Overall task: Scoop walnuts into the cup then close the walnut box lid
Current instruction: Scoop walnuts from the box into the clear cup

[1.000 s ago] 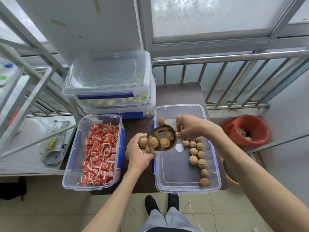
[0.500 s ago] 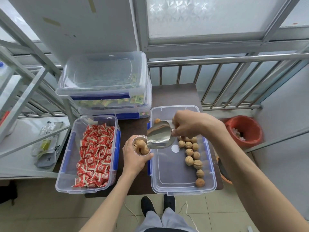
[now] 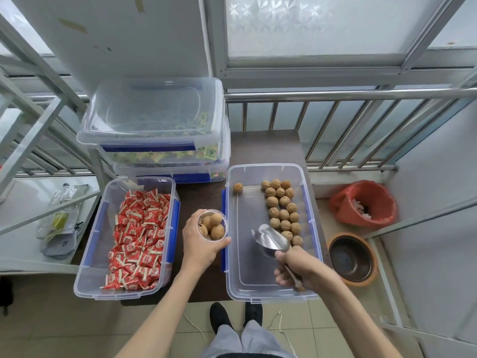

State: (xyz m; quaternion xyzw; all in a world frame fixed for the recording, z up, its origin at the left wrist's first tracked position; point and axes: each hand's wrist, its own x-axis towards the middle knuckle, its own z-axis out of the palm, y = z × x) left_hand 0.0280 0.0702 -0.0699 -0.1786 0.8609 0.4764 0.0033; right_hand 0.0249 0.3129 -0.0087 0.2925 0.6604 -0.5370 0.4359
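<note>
My left hand (image 3: 200,245) grips a clear plastic cup (image 3: 212,225) holding several walnuts, just left of the open walnut box (image 3: 232,254). My right hand (image 3: 296,268) holds the handle of a metal scoop (image 3: 269,239), which sits empty inside the box near its front half. Loose walnuts (image 3: 282,210) lie in a row along the box's right side, and one walnut (image 3: 237,188) sits alone in the back left corner. No lid is on the walnut box.
An open box of red-wrapped candies (image 3: 136,233) stands to the left. Two lidded boxes (image 3: 157,130) are stacked behind it. A red bin (image 3: 364,204) and a brown pot (image 3: 352,258) sit on the floor at right. A metal railing (image 3: 335,94) runs behind the dark table (image 3: 263,146).
The scoop has tipped its walnuts into the cup and come away empty. My right hand drew it back down into the front of the box. The cup stayed in my left hand.
</note>
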